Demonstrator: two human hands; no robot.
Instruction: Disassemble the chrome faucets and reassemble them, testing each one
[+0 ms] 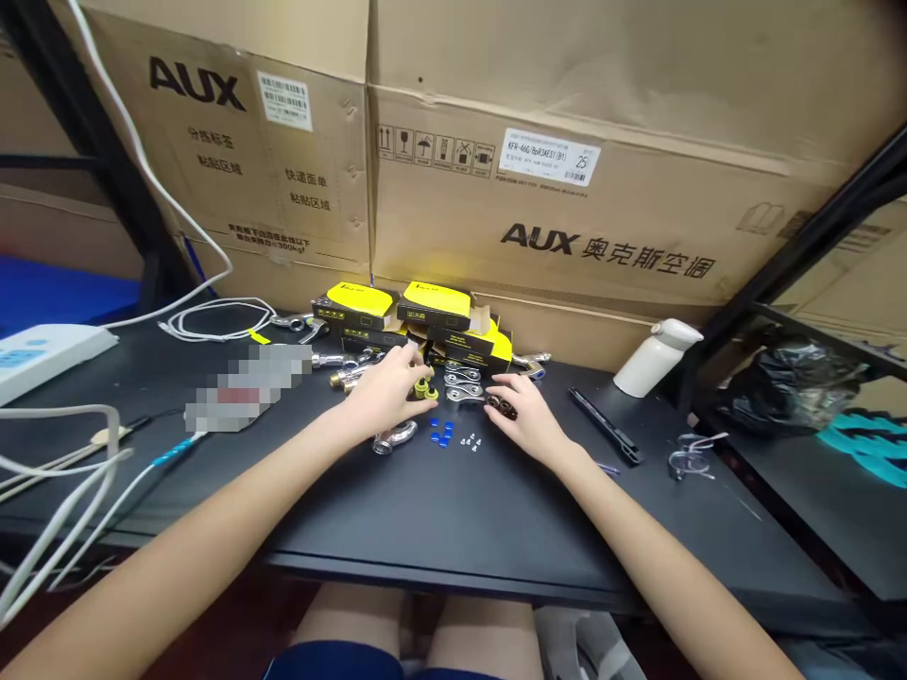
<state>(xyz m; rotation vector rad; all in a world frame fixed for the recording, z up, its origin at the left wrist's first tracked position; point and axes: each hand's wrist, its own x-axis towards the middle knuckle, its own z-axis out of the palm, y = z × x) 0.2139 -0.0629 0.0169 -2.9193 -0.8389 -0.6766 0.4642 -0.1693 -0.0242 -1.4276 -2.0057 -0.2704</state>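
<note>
My left hand [386,392] curves over small yellow-green fittings [423,388], thumb and fingers closed around them; exactly which ones it grips is partly hidden. My right hand [525,414] has its thumb and fingers bent around several dark round pieces [501,406] lying on the table. Between the hands, chrome lever handles [464,389] lie in a stack-like row. Nearer to me are several blue caps [440,438] and several small screws [470,441]. A curved chrome pipe fitting [394,437] rests below my left hand, and brass-ended chrome fittings [340,377] stick out beyond its wrist.
Yellow-and-black boxes [436,300] are piled against large cardboard boxes [453,217] at the back. A white bottle [656,359], a black pen-like tool [605,427] and clear glasses [691,458] stand or lie at right. White cables [92,510] and a power strip [57,359] occupy the left.
</note>
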